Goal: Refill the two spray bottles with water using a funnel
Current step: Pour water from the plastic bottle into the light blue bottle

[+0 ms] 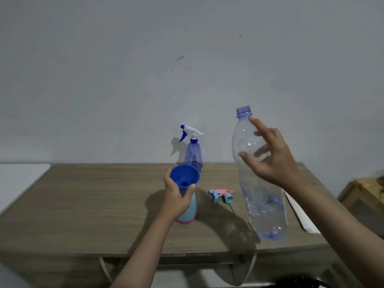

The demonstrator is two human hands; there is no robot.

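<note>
A light blue spray bottle (pixel 190 208) with a pink base stands on the wooden table (pixel 104 204), its head off. A blue funnel (pixel 185 175) sits in its neck. My left hand (pixel 176 196) grips this bottle just under the funnel. My right hand (pixel 270 156) holds a large clear water bottle (pixel 261 196), uncapped, nearly upright above the table, to the right of the funnel. Little water shows at its bottom. The removed pink and blue spray head (pixel 222 195) lies on the table between them. A second, translucent blue spray bottle (pixel 193 150) stands behind, its head on.
A white flat sheet (pixel 299 213) lies on the table's right part, behind the water bottle. A white surface (pixel 18 179) adjoins the table on the left. A wooden crate (pixel 365 192) stands at the far right. A grey wall rises behind.
</note>
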